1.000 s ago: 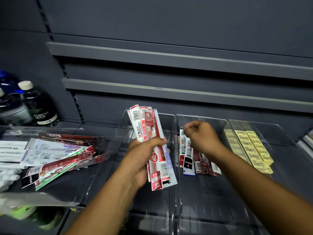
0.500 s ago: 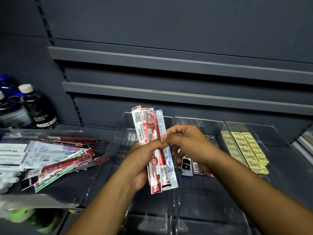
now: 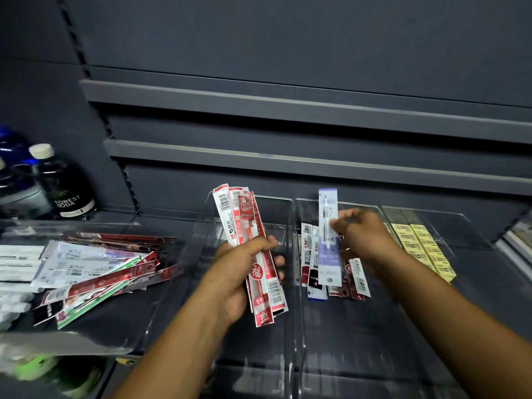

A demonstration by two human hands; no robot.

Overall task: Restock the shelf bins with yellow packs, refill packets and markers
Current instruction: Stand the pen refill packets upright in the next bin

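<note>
Glossy red-white refill packets fanned, gripped in left hand | flat lilac packet pinched by right hand | clear plastic bin beneath

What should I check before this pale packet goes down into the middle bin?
1. Right hand pinches the pale packet: ok.
2. Pale packet is held upright over the middle bin: ok.
3. Bin floor is bare in front of the stocked packets: ok.
4. Left hand grips the red bundle: ok, though it fans out.
5. Packet type matches the bin's stock: cannot tell, print is blurred.
</note>
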